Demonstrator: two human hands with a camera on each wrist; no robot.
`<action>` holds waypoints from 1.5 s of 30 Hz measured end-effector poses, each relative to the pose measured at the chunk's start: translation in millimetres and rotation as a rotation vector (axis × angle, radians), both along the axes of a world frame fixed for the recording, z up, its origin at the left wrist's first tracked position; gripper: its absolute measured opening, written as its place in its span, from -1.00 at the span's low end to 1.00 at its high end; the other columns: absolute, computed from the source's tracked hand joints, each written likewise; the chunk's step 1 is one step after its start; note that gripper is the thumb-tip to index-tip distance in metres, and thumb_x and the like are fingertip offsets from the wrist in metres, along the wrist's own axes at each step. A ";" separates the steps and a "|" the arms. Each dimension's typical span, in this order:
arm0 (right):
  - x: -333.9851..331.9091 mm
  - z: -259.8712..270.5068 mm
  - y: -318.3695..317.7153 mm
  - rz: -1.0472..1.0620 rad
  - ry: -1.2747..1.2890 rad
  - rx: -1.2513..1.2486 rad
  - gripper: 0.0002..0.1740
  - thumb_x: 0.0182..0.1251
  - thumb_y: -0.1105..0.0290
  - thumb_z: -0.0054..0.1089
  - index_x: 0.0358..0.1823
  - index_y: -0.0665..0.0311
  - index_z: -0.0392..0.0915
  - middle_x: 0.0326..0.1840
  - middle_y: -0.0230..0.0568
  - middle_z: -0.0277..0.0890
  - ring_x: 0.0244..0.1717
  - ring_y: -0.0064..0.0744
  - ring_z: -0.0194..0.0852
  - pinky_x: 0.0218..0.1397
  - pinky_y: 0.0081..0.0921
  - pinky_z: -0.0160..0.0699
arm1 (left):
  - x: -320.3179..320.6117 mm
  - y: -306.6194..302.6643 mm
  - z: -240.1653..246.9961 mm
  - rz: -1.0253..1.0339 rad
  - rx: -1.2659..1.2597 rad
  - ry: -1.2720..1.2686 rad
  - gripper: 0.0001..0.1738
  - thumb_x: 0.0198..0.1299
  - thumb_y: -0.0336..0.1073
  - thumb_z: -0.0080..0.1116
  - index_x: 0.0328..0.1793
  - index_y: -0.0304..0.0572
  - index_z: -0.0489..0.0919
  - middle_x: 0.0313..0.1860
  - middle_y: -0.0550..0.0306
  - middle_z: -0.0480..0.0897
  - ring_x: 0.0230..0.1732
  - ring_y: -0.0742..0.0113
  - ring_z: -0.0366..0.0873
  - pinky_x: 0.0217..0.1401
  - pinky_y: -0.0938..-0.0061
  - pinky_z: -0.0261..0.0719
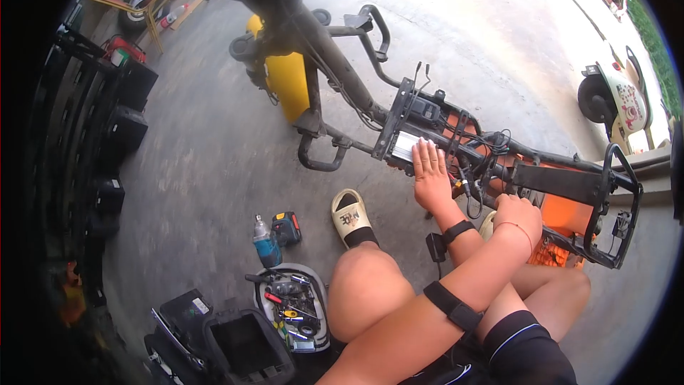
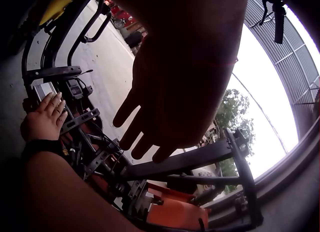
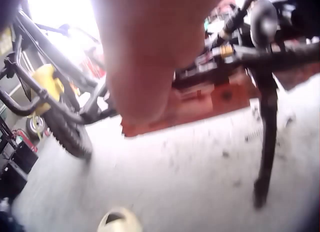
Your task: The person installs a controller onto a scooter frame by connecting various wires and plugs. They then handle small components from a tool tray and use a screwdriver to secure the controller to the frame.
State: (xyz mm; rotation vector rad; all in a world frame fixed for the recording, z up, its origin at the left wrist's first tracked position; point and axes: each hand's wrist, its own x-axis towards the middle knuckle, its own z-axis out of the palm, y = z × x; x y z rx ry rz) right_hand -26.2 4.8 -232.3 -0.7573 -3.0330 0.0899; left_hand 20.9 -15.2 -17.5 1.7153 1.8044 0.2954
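Well, the silver box looks bright against the dark frame

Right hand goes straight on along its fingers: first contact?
Probably the black box, just past the silver box that the right hand lies flat against. Height is hard to judge: it could skim over, or catch the dark frame between the boxes.
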 end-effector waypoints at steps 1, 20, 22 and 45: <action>-0.8 -3.6 -1.0 -0.009 -0.020 -0.003 -0.15 0.23 0.49 -0.15 0.60 0.37 -0.11 0.71 -0.01 -0.32 0.72 -0.05 -0.45 0.70 -0.09 -0.50 | -0.4 1.0 -0.2 0.011 -0.002 0.005 -0.71 0.37 -0.26 -0.05 0.02 -0.07 0.69 -0.01 0.09 0.69 0.08 0.14 0.62 0.14 0.22 0.43; 131.5 -45.2 -61.4 0.150 -0.182 -0.485 -0.46 0.25 0.34 0.23 0.27 0.27 0.40 0.22 0.03 0.43 0.32 0.07 0.30 0.42 -0.08 0.15 | 27.7 16.9 -38.5 -0.199 -0.042 -0.028 -0.78 0.21 -0.21 0.11 -0.17 0.01 0.75 -0.18 0.13 0.73 -0.12 0.20 0.69 -0.17 0.06 0.51; 128.8 -53.4 -71.9 0.141 -0.220 -0.494 -0.48 0.25 0.34 0.22 0.25 0.28 0.41 0.20 0.04 0.44 0.30 0.08 0.32 0.40 -0.08 0.18 | 23.8 13.2 -40.7 -0.197 -0.047 -0.033 -0.79 0.20 -0.21 0.12 -0.20 0.02 0.74 -0.21 0.14 0.73 -0.14 0.21 0.69 -0.19 0.07 0.51; 127.8 -15.2 -63.3 -0.145 0.100 -0.697 -0.65 0.28 0.39 0.11 0.07 0.36 0.53 -0.01 0.15 0.60 0.10 0.13 0.54 0.16 -0.09 0.47 | -48.0 -26.3 24.0 0.013 0.146 0.055 -0.63 0.24 -0.35 0.06 0.18 -0.10 0.55 0.11 -0.09 0.61 0.19 0.02 0.58 0.22 0.09 0.53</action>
